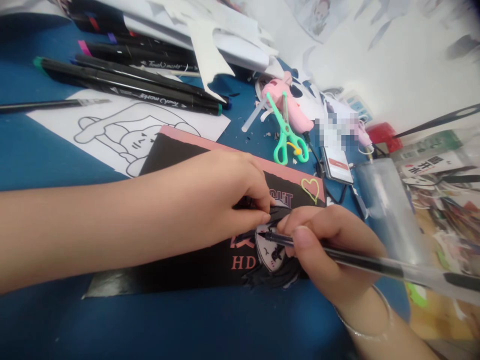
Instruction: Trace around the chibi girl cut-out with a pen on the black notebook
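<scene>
My right hand (322, 250) is closed round a clear-barrelled black pen (375, 265). Its tip touches a small cartoon-face cutout (270, 252) with dark hair. My left hand (221, 195) reaches in from the left and pinches the top edge of that cutout with thumb and fingers pressed together. The cutout lies on a black card with a pink border (187, 265), which carries a yellow heart and the letters "HD". A bracelet circles my right wrist.
The blue table (45, 155) holds a line-drawing sheet (123, 130), several black markers (127, 85), green scissors (287, 135), a pink glue gun (292, 107), a phone (337, 167), a clear tube (390, 210) and white paper scraps (210, 45). Printed clutter fills the right side.
</scene>
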`<state>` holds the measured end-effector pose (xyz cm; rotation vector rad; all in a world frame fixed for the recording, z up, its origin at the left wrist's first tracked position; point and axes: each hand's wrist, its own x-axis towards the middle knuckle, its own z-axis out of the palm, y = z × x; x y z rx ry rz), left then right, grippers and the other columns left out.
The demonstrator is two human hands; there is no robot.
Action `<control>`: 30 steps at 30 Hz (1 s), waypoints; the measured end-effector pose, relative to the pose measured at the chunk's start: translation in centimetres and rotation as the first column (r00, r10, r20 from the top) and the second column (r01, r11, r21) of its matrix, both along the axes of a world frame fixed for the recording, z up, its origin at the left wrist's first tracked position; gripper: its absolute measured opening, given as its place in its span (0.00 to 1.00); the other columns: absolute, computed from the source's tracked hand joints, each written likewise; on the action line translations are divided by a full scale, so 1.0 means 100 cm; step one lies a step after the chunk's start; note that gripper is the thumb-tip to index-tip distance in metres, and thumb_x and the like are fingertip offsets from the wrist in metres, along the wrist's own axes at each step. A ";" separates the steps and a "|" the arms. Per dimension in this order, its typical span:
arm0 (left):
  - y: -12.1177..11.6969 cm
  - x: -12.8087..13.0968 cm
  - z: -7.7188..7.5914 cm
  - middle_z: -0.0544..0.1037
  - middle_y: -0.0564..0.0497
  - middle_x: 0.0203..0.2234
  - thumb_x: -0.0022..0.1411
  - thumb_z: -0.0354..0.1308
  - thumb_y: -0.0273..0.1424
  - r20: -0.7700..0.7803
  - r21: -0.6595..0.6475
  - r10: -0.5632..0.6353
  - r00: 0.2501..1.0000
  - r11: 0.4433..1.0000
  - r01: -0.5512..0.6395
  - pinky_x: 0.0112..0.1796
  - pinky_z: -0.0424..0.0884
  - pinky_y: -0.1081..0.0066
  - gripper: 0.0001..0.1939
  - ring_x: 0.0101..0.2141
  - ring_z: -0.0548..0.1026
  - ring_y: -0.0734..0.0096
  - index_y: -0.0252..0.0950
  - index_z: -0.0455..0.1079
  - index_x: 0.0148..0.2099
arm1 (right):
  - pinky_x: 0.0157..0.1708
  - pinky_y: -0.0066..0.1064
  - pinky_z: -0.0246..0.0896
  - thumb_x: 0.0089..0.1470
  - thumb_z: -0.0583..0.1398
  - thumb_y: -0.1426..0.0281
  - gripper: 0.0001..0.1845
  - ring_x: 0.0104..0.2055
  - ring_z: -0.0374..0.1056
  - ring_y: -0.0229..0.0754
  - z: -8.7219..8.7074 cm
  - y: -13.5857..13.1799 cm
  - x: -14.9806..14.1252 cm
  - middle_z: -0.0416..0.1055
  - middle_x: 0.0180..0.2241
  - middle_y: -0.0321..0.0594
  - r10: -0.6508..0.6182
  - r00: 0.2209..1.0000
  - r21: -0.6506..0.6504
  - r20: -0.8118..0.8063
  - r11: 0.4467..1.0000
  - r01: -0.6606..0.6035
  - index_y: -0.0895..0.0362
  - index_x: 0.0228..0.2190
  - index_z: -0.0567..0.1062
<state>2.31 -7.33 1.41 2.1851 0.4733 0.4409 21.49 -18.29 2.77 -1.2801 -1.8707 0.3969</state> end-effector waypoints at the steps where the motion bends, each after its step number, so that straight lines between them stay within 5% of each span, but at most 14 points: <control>1: 0.000 0.001 0.000 0.85 0.57 0.37 0.66 0.57 0.31 0.003 -0.001 -0.002 1.000 1.000 0.002 0.41 0.72 0.69 0.12 0.42 0.80 0.65 0.45 0.80 0.34 | 0.17 0.27 0.66 0.55 0.61 0.81 0.17 0.18 0.69 0.37 0.000 0.000 0.000 0.71 0.19 0.28 0.004 1.000 -0.003 -0.007 1.000 -0.004 0.50 0.22 0.64; 30: 0.001 0.009 0.003 0.86 0.58 0.33 0.60 0.65 0.28 -0.030 -0.045 0.084 0.996 0.995 -0.085 0.39 0.74 0.66 0.09 0.40 0.82 0.60 0.45 0.82 0.29 | 0.21 0.26 0.65 0.56 0.62 0.81 0.17 0.20 0.69 0.36 -0.001 -0.002 0.003 0.68 0.20 0.27 0.035 0.997 -0.055 -0.068 0.998 -0.039 0.52 0.23 0.65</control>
